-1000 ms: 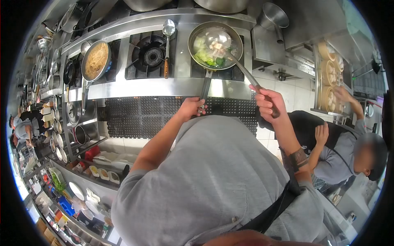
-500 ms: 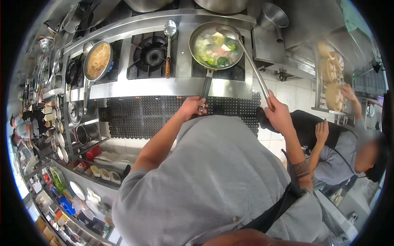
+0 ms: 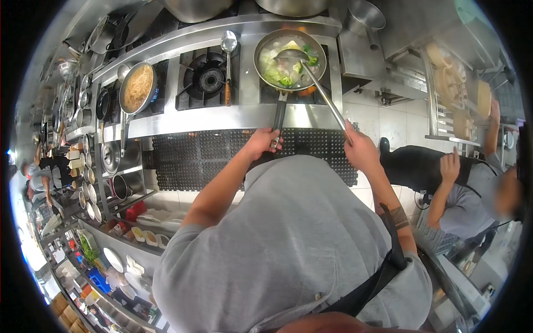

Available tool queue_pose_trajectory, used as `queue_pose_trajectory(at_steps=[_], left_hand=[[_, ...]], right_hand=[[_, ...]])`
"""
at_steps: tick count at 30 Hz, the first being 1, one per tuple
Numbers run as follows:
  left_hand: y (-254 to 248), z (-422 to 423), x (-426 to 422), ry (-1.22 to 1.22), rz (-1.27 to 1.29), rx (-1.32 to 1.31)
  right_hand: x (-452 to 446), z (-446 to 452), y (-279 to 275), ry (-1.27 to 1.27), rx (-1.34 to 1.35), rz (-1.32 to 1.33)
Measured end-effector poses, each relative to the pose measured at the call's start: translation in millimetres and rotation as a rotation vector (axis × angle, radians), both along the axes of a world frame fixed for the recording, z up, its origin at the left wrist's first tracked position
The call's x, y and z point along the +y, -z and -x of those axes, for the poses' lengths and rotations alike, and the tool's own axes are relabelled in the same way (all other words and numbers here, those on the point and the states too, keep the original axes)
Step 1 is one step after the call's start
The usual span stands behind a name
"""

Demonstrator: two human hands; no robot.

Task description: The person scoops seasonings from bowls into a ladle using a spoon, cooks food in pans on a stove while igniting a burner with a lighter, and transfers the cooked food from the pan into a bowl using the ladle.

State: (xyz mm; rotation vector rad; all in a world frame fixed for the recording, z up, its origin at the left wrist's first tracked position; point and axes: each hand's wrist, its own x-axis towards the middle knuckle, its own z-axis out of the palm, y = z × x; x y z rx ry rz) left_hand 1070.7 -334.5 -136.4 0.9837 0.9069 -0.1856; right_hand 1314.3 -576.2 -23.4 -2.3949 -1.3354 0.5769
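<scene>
On the right-hand burner sits a frying pan [image 3: 272, 75] with green vegetables and pale pieces in liquid. My left hand [image 3: 264, 142] is closed round the end of its dark handle. My right hand [image 3: 362, 151] grips a long ladle [image 3: 327, 101], whose bowl dips into the food near the pan's middle. Orange flame shows under the pan's edge. A metal spoon [image 3: 228, 66] with a wooden handle lies beside the middle burner [image 3: 207, 80], on which no pan stands. Farther left, a pan of noodles [image 3: 138, 89] rests over a blue flame.
A co-worker [image 3: 463, 194] stands at the right, one hand near bamboo steamers [image 3: 462, 125] on a rack. Large pots [image 3: 197, 8] are behind the stove. Pots fill shelves [image 3: 127, 186] at left. A black mat [image 3: 194, 161] covers the floor.
The ladle has gone from the pan's right edge into the food, and my right hand has shifted slightly left. The co-worker's hand and a steamer have moved right. The whole view has shifted slightly.
</scene>
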Motion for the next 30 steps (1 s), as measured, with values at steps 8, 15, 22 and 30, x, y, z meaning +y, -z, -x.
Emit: queue_pose_trajectory(at_steps=[8, 15, 22, 30], left_hand=[[2, 1, -12, -0.095, -0.056, -0.024], [7, 1, -19, -0.176, -0.087, -0.06], [-4, -3, -17, -0.182, -0.05, -0.033], [6, -6, -32, -0.155, -0.004, -0.051]], right_hand=[[38, 17, 20, 0.399, 0.87, -0.013], [21, -37, -40, 0.325, 1.065, 0.041], [35, 22, 1, 0.43, 1.224, -0.072], [2, -39, -48, 0.343, 1.101, 0.003]])
